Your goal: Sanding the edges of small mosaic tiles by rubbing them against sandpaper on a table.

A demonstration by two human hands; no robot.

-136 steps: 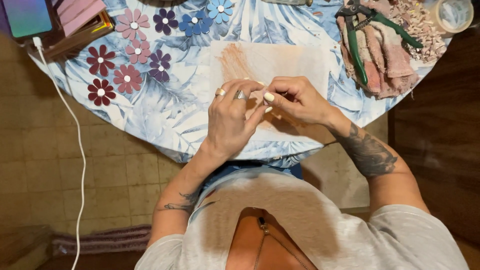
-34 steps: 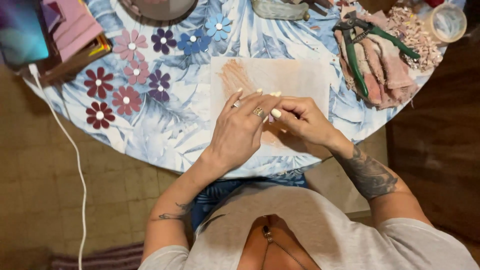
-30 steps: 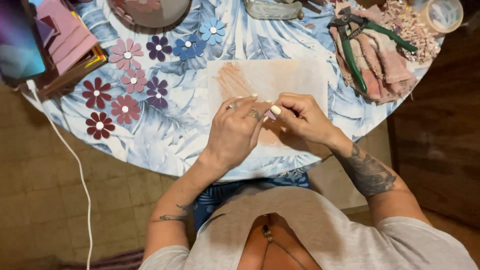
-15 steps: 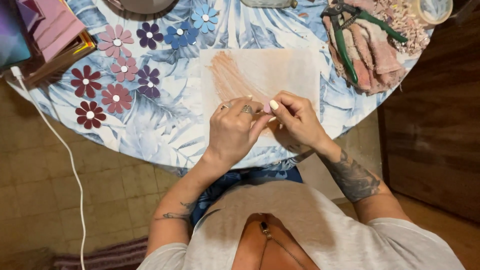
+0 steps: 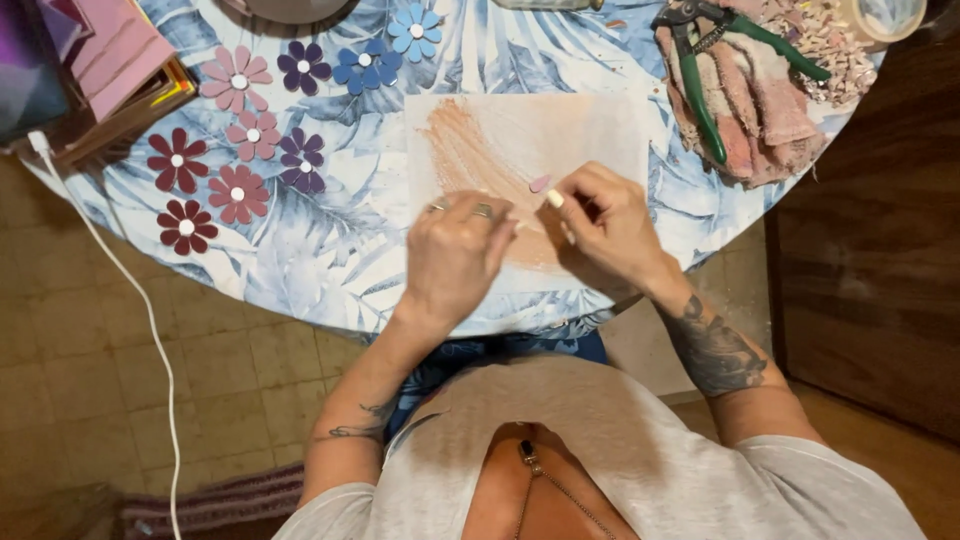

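My right hand (image 5: 610,225) pinches a small pink petal-shaped piece (image 5: 540,184) between thumb and forefinger, just above a white sheet smeared with orange-brown (image 5: 560,130). My left hand (image 5: 455,255), with rings on two fingers, rests knuckles-up on the sheet's near left part, a little apart from the piece. Its fingers are curled under, so whatever lies beneath them is hidden. The sheet lies on a round table with a blue leaf-print cloth (image 5: 330,260).
Several paper flowers in maroon (image 5: 177,160), pink, purple (image 5: 302,160) and blue (image 5: 415,28) lie to the left. Green-handled pliers (image 5: 700,90) rest on a pink cloth at the right, beside scraps. A stack of coloured sheets (image 5: 110,55) and a white cable (image 5: 130,290) are at far left.
My hands have come apart: the left let go of the pink piece and curled down onto the sheet, while the right lifted the piece slightly away.
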